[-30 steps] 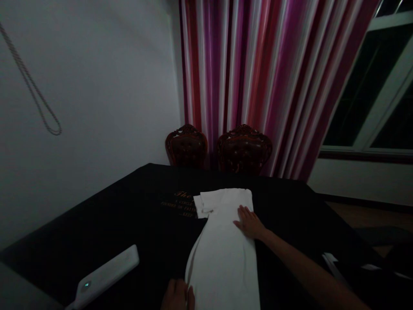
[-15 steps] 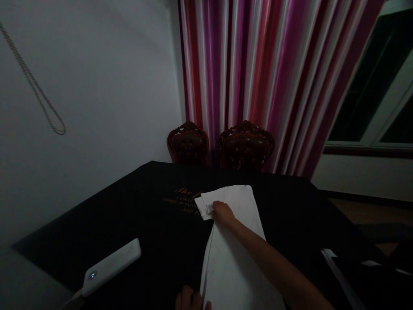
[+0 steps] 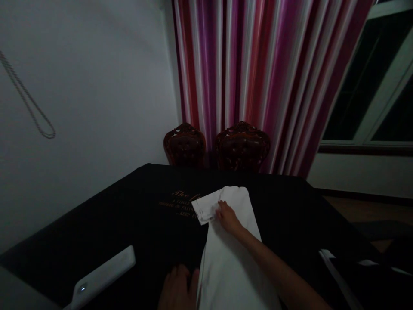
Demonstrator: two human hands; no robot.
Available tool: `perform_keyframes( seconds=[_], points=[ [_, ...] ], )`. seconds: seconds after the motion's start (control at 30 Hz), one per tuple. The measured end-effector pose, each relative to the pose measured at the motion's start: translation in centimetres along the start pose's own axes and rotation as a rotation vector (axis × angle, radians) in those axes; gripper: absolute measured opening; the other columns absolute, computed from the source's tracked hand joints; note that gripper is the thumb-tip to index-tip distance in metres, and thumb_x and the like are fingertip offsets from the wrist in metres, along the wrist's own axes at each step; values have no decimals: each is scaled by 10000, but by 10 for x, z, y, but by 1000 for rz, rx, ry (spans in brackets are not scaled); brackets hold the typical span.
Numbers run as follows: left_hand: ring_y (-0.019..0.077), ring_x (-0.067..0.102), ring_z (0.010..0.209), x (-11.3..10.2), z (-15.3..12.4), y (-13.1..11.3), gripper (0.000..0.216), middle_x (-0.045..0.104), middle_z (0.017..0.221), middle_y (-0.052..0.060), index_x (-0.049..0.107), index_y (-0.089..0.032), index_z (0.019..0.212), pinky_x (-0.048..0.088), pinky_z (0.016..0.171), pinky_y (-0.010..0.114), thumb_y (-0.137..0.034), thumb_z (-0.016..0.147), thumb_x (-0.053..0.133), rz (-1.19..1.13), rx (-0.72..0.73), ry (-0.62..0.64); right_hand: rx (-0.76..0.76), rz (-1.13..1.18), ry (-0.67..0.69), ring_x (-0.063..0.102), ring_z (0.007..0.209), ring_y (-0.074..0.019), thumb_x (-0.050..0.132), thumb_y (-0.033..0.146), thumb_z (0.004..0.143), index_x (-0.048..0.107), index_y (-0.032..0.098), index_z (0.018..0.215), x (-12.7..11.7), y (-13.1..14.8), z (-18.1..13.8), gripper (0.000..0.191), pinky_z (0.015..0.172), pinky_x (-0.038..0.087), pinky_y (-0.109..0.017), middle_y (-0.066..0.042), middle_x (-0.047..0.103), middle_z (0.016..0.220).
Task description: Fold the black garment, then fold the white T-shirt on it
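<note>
One view only, the head camera. We see the white garment (image 3: 230, 254) lying lengthwise on the black tablecloth (image 3: 129, 215), sides already folded in, sleeve end not yet tucked. Our right hand (image 3: 227, 216) pinches the sleeve at the garment's far end; our left hand (image 3: 179, 290) lies flat, fingers together, touching its near left edge. A white device (image 3: 103, 275) lies left of the garment; two carved chairs (image 3: 241, 146) and a striped curtain (image 3: 258, 77) stand beyond it.

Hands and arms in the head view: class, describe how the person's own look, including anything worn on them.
Both are bare. The right hand leads into an uncovered forearm with no sleeve, watch or ring visible. Only the fingers of the left hand show, ungloved.
</note>
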State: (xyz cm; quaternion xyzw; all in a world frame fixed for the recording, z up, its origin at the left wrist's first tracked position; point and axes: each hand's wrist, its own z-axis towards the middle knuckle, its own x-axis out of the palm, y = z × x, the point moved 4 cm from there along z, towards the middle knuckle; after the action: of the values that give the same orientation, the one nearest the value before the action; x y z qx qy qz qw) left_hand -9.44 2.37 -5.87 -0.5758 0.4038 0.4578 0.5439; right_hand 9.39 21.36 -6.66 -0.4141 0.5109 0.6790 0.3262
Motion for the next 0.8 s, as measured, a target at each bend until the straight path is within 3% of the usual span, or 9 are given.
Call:
perform_keyframes(
  seconds=[0.17,0.27,0.33,0.53,0.67,0.8],
  points=[
    [201,636,944,-37,132,-32,336,680,1012,124,636,-129,993,444,807,284,-322,984,360,47,-68,-49,141,-158,-46,83,1441,-365,374,440,946,311,24,1464,11,-23,-37,668,1145,128,-537,-212,189,1546],
    [199,613,1005,-34,199,-50,312,648,1090,109,607,-117,1077,469,875,348,-360,972,441,65,-98,-99,100,-248,-91,37,1446,-357,321,553,941,303,95,1486,20,-23,-53,712,1149,45,-550,-170,144,1562],
    [209,595,1042,-25,226,-58,353,619,1143,102,588,-120,1123,481,905,407,-413,949,495,82,-131,-125,79,-248,-120,29,1445,-357,286,604,935,304,154,1492,23,-23,-57,716,1143,24,-560,-153,123,1568],
    [221,582,1062,3,253,-55,324,585,1199,94,578,-143,1153,510,882,419,-364,915,574,110,-181,-139,54,-197,-156,14,1439,-380,290,726,880,308,327,1481,20,-24,-56,722,1117,-2,-602,-109,64,1581],
    [222,572,1081,0,260,-41,322,569,1224,96,560,-145,1181,500,898,423,-352,935,540,116,-202,-178,50,-171,-136,-5,1434,-396,295,753,863,302,375,1473,18,-23,-56,717,1101,-33,-621,-102,39,1583],
    [253,553,1122,2,259,-30,421,557,1244,124,545,-136,1208,487,913,447,-444,921,538,114,-272,-160,54,-161,-116,-28,1431,-404,329,762,847,292,387,1473,16,-22,-55,731,1090,-66,-628,-102,33,1585]
  ],
)
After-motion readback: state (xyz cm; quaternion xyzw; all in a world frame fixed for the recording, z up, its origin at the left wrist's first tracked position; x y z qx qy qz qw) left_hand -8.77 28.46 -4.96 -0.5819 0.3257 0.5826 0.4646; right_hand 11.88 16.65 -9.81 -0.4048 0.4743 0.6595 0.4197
